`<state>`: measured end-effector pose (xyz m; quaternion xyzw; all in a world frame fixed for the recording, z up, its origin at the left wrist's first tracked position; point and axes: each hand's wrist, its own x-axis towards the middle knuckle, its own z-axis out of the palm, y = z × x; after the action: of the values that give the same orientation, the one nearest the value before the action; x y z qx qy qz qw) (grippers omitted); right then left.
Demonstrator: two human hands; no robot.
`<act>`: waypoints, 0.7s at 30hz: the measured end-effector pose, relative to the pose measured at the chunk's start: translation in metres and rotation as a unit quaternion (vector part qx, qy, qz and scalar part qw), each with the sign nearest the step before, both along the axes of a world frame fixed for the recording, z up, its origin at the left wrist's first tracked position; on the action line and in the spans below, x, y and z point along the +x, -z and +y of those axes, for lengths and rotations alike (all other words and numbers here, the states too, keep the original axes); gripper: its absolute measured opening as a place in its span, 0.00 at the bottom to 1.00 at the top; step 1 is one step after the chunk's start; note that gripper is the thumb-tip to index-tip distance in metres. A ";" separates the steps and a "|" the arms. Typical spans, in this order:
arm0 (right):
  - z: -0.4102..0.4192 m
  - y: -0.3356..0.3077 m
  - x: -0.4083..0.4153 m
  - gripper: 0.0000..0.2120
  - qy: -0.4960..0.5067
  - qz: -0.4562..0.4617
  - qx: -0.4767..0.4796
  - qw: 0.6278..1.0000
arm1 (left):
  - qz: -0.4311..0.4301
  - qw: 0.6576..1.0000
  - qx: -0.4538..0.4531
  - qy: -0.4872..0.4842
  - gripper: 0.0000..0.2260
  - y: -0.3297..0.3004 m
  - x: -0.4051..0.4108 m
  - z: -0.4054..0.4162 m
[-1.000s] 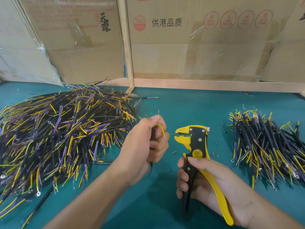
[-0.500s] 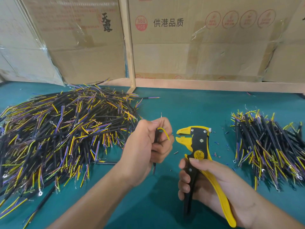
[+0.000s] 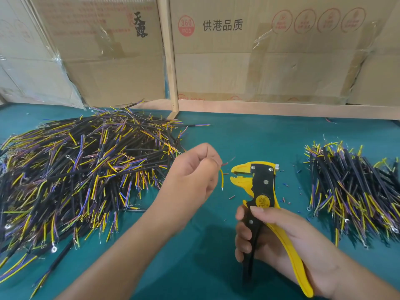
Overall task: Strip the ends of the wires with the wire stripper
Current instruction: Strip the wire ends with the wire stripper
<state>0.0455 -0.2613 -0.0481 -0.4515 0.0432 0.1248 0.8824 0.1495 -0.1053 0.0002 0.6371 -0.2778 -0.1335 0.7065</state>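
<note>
Change: since a second ago the left hand [image 3: 194, 176] has lifted a little and turned, so the yellow wire end [image 3: 222, 180] now hangs down just left of the stripper's mouth; the tool has barely shifted.
Left hand: centre of the frame, fingers curled tight around a wire, whose thin ends stick out to the right of the fist.
Right hand: lower right of centre [image 3: 279, 239], fingers wrapped around the handles of the wire stripper [image 3: 263, 191], thumb lying across the black body.
Stripper: upright, yellow head pointing left with its jaws parted, not touching the wire.
Wire piles: big tangled pile [image 3: 71, 174] at the left of the frame; smaller pile [image 3: 355, 191] at the right edge.
Table: green surface [image 3: 249, 137], with small bits of insulation scattered around the tool.
Behind: cardboard boxes [image 3: 281, 53] across the top.
</note>
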 end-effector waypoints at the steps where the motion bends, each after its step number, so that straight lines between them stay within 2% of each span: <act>1: 0.000 -0.001 -0.001 0.23 -0.002 -0.010 -0.007 1.000 | -0.034 0.999 0.021 -0.008 0.08 0.000 0.001 0.002; 3: -0.001 -0.003 -0.004 0.23 -0.006 -0.029 -0.012 0.999 | -0.077 0.995 0.054 -0.014 0.05 0.000 0.004 0.005; 10: -0.001 -0.013 -0.009 0.13 -0.027 -0.050 -0.019 0.998 | -0.118 0.986 0.118 -0.014 0.06 0.003 0.010 0.009; 15: -0.004 -0.017 -0.012 0.12 -0.058 -0.048 -0.050 0.996 | -0.159 0.977 0.141 -0.005 0.05 0.004 0.008 0.010; 21: -0.004 -0.015 -0.011 0.12 -0.072 -0.062 -0.061 0.994 | -0.166 0.974 0.154 -0.024 0.05 0.008 0.007 0.007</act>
<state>0.0343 -0.2652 -0.0329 -0.5135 -0.0364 0.1574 0.8427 0.1568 -0.0981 -0.0073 0.7580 -0.3517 -0.0499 0.5471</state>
